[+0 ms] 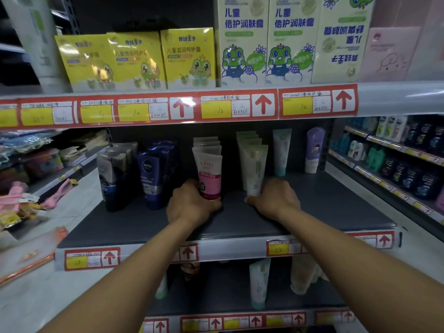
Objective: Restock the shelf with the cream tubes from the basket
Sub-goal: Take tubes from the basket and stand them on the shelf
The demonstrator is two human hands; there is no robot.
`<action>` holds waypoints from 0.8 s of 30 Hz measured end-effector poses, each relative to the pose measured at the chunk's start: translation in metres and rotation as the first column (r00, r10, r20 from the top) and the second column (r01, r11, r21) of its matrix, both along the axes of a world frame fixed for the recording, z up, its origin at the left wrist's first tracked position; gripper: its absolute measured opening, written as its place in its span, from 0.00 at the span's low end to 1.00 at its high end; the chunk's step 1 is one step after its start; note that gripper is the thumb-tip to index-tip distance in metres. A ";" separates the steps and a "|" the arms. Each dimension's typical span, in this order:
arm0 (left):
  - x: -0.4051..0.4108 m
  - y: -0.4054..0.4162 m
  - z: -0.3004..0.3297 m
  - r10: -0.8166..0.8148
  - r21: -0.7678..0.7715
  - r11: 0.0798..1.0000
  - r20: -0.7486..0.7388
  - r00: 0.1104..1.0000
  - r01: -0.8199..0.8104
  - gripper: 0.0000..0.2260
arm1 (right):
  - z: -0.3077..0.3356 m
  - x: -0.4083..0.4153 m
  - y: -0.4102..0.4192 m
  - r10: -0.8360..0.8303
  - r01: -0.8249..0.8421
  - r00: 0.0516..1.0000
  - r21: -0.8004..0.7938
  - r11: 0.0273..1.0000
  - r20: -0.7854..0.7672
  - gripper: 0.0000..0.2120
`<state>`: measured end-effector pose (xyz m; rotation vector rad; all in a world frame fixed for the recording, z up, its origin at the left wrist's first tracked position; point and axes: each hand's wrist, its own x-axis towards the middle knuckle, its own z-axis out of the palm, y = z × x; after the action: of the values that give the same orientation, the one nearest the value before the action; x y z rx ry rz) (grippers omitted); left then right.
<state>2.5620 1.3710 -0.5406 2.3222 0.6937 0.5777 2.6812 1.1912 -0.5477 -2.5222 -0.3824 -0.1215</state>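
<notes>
Pink tube: We saw the front pink-and-white cream tube point(209, 175) standing upright, cap down, at the centre of the frame on the dark middle shelf point(324, 207), at the head of a row of like tubes running back behind it.
Green tube: Just right of it, the front pale green-and-white tube point(255, 170) also stood upright, heading its own row.
Left hand: Our left hand point(191, 204) was curled round the base of the pink tube, fingers wrapped at the cap, gripping it.
Right hand: Our right hand point(276, 200) was closed at the foot of the green tube; we judged it a grip, though the fingertips were hidden behind the knuckles.
Key relation: Each tube rose straight above its own hand, long axis vertical, so neither hand had to reach across; the left was the nearer to the pink row, the right to the green.
Step in hand: We judged that both tubes were being set or squared at the front of their rows.
Neighbours: Dark blue tubes point(150, 179) stood at centre left, a lilac bottle point(314, 150) at centre right.
Above: Yellow boxes point(137, 60) sat in the upper left.
Basket: We could not see it in the frame.
</notes>
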 end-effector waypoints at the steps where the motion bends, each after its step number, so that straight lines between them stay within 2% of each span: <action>1: 0.001 0.001 -0.002 -0.001 -0.004 1.000 0.017 1.000 0.001 0.27 | -0.001 0.002 0.001 0.001 -0.001 1.000 0.003 1.000 0.009 0.29; 6: 0.007 0.010 -0.014 -0.015 -0.034 0.999 0.094 0.995 0.018 0.22 | -0.013 0.007 0.003 0.029 -0.032 0.998 0.059 0.998 0.060 0.27; 10: 0.009 0.012 -0.018 0.001 -0.040 0.999 0.116 0.993 0.004 0.23 | -0.014 0.009 0.003 0.053 -0.057 0.996 0.061 0.996 0.071 0.27; 15: 0.011 0.013 -0.019 0.001 -0.046 0.999 0.118 0.993 0.005 0.20 | -0.015 0.009 0.001 0.061 -0.065 0.996 0.076 0.995 0.058 0.18; 24: 0.011 0.014 -0.020 0.015 -0.031 0.999 0.124 0.992 -0.011 0.22 | -0.016 0.012 0.000 0.080 -0.085 0.994 0.065 0.994 0.076 0.19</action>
<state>2.5733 1.3855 -0.5609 2.2343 0.6547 0.7064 2.6928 1.1915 -0.5642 -2.4360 -0.5028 -0.1926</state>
